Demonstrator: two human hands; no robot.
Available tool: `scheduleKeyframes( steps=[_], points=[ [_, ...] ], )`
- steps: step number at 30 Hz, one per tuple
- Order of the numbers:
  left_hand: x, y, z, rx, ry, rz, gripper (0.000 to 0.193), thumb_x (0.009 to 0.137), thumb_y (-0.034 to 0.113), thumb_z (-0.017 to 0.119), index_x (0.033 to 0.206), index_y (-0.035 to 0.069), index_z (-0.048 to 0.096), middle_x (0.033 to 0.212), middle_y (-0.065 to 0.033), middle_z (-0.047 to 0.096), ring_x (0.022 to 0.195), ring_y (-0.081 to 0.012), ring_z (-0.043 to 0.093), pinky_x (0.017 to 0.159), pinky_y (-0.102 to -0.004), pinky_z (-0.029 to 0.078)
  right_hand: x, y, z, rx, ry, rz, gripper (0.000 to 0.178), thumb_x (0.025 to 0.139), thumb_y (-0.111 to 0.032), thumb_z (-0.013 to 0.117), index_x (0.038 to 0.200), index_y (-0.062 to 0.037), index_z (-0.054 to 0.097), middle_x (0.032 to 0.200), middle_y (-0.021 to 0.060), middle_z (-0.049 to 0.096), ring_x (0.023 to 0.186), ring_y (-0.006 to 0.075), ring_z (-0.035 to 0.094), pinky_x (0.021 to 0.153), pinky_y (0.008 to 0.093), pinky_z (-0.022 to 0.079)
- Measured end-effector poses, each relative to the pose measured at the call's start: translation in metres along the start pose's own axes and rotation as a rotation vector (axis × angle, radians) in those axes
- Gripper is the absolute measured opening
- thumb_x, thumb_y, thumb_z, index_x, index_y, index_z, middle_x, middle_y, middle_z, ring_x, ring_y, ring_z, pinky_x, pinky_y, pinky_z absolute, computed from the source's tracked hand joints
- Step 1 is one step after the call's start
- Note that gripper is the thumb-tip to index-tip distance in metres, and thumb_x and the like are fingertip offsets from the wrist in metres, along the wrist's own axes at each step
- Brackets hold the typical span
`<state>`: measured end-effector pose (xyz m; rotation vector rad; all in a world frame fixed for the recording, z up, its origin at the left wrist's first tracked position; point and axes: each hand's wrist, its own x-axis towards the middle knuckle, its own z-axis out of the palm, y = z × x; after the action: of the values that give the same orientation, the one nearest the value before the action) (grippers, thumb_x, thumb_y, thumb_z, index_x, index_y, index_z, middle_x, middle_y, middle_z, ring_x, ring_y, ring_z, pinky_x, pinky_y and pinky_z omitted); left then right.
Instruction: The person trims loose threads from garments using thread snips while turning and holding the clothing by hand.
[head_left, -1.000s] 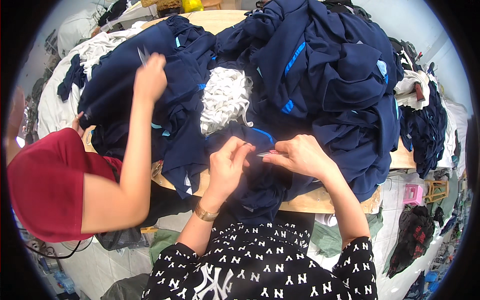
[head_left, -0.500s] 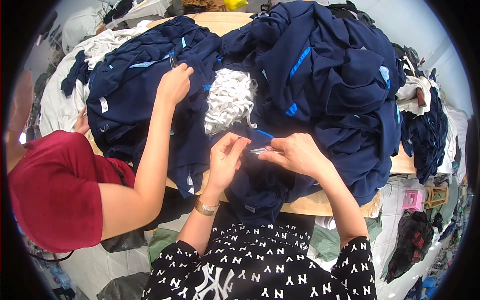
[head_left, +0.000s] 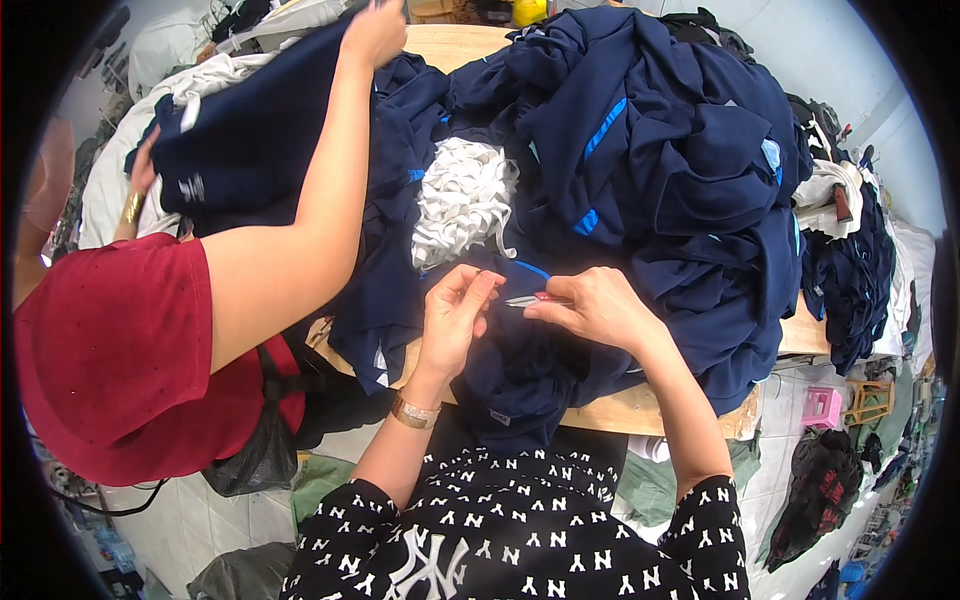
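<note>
"Navy garment [head_left: 515,365]: state its position."

"In front of the seamster's body, draped over the near edge of the wooden table [head_left: 640,405], below the 2 hands. A small pale label [head_left: 500,416] shows on its lower part."

"Left hand [head_left: 452,322]?"

"Thumb and forefinger together at the tips, the other fingers curled. A tiny dark bit shows at the pinch; whether it is held there, I cannot tell. A gold-toned bracelet [head_left: 415,412] sits on that wrist."

"Right hand [head_left: 600,305]?"

"Clamped on a pair of small snips [head_left: 524,301] with a reddish part by the fingers. The blades point toward the left hand, near its fingertips but apart from them. Whether either hand touches the garment, I cannot determine from here."

"Surroundings?"

"Just beyond the left hand, a heap of white strips [head_left: 465,200]. To its right, a large navy pile [head_left: 670,150] with bright blue bands showing in its folds."

"Anyone adjacent?"

"1 co-worker on the left, in a dark red sleeve [head_left: 115,350], with a dark navy cloth [head_left: 265,135] stretched between 2 raised hands."

"Floor, right side?"

"A pink stool [head_left: 822,407], beside it a wooden-coloured stool [head_left: 868,402]."
</note>
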<state>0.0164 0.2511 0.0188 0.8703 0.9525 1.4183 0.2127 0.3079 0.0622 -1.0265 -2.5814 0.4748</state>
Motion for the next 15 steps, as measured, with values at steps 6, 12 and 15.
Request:
scheduleKeyframes(
  steps=[6, 12, 15],
  points=[
    [0.0, -0.002, 0.0, 0.004, -0.009, -0.021, 0.019, 0.094, 0.024, 0.059, 0.091, 0.006, 0.063, 0.075, 0.0041, 0.052, 0.063, -0.0007, 0.043, 0.044, -0.0134, 0.034, 0.006, -0.002, -0.001, -0.076, -0.054, -0.035, 0.055, 0.083, -0.056, 0.058, 0.063, -0.0048, 0.063, 0.05, 0.0128, 0.055, 0.052, 0.0314, 0.06, 0.047, 0.0382, 0.045],
    [0.0, -0.007, -0.001, 0.025, -0.004, -0.05, 0.019, 0.093, 0.024, 0.059, 0.091, 0.006, 0.063, 0.073, 0.0042, 0.052, 0.062, -0.0005, 0.043, 0.044, -0.0136, 0.034, 0.009, -0.007, -0.007, -0.144, -0.106, -0.041, 0.054, 0.082, -0.056, 0.059, 0.066, -0.0054, 0.066, 0.052, 0.0128, 0.057, 0.052, 0.0312, 0.061, 0.048, 0.038, 0.046],
    [0.0, -0.008, 0.001, 0.033, -0.019, -0.07, 0.02, 0.094, 0.025, 0.058, 0.091, 0.006, 0.062, 0.072, 0.0045, 0.051, 0.063, -0.0005, 0.043, 0.045, -0.0144, 0.033, 0.008, -0.004, -0.01, -0.151, -0.102, -0.032, 0.052, 0.081, -0.056, 0.06, 0.068, -0.0058, 0.067, 0.053, 0.0132, 0.058, 0.054, 0.0315, 0.061, 0.049, 0.0384, 0.047]
  ],
)
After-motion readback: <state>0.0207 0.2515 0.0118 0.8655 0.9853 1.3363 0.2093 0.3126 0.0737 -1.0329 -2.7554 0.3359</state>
